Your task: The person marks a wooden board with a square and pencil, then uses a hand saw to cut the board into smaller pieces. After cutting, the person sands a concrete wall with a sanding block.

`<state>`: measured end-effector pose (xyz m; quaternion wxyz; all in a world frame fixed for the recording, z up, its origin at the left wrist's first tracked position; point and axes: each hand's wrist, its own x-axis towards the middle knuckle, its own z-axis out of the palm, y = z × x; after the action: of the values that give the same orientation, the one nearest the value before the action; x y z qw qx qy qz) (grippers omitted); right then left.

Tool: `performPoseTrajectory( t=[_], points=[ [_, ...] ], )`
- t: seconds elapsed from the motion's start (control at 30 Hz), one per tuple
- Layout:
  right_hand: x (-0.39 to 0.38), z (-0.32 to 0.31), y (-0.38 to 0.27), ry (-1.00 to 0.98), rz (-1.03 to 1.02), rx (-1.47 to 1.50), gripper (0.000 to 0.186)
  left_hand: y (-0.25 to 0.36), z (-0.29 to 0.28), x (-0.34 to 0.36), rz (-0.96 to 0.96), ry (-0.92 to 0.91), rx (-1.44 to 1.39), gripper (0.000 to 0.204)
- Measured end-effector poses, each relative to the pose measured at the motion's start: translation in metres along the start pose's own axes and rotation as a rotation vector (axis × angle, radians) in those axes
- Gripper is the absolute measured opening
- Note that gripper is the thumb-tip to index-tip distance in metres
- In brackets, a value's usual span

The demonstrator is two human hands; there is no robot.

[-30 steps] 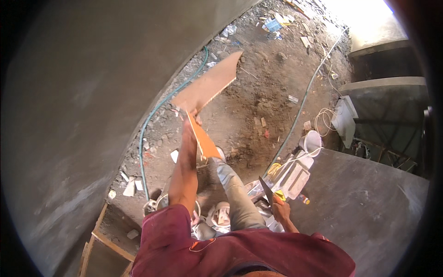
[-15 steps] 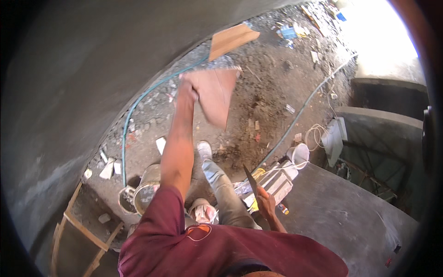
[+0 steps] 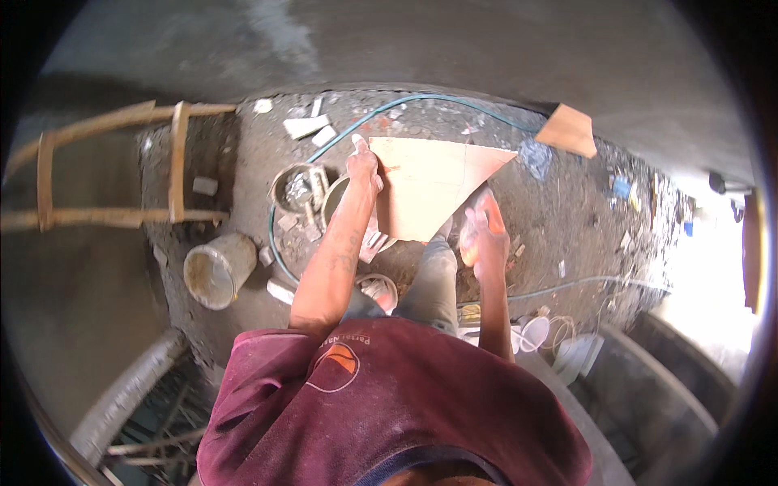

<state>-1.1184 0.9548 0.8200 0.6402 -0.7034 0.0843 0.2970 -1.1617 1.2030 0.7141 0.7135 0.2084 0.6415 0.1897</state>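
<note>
My left hand [image 3: 365,168] is closed on the left edge of a thin, pale tan board [image 3: 429,180], thumb pointing up. The board has straight top and left edges and a slanting right side, with a faint line across its face. My right hand [image 3: 483,240] is wrapped round the orange handle of a handsaw [image 3: 491,209]. Its dark blade shows only in part beside the board's slanting edge; I cannot tell whether it touches. Below the board are my trouser legs [image 3: 429,279].
Buckets with rubble [image 3: 298,188] stand left of the board, and a pale bucket [image 3: 220,271] farther left. A wooden ladder-like frame [image 3: 177,162] leans at the left. A teal hose [image 3: 421,98] curves along the wall. Another board piece [image 3: 569,130] lies at the wall's foot.
My view has swung round to the left. The board has come from arm's length to in front of me. The saw has risen from low at my right to the board's slanting edge.
</note>
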Motion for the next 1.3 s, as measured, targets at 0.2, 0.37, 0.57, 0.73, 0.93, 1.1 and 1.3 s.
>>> performPoseTrajectory(
  t=[0.2,0.37,0.57,0.73,0.93,1.1,1.3],
  points=[
    [-0.038,0.103,0.018,-0.25,-0.112,-0.144,0.016,0.022,-0.14,-0.024,0.116,0.126,-0.249,0.063],
    [-0.094,0.138,0.056,-0.56,0.0,-0.243,0.01,-0.007,-0.278,-0.079,0.718,0.509,0.249,0.046],
    [-0.176,0.21,0.121,-0.779,0.0,-0.668,0.053,-0.011,-0.418,-0.122,1.078,0.465,0.785,0.041],
    [-0.251,0.295,0.173,-0.963,0.113,-0.849,0.056,-0.014,-0.524,-0.086,0.694,0.248,0.635,0.039],
    [-0.309,0.375,0.229,-0.975,0.138,-0.984,0.042,-0.061,-0.691,-0.059,0.573,0.562,0.285,0.028],
    [-0.312,0.409,0.255,-1.041,0.003,-1.077,0.013,-0.133,-0.842,-0.1,0.265,1.02,0.355,0.03],
    [-0.306,0.441,0.243,-1.12,-0.056,-1.119,0.017,-0.152,-0.896,-0.178,0.095,1.253,0.276,0.036]
  ],
)
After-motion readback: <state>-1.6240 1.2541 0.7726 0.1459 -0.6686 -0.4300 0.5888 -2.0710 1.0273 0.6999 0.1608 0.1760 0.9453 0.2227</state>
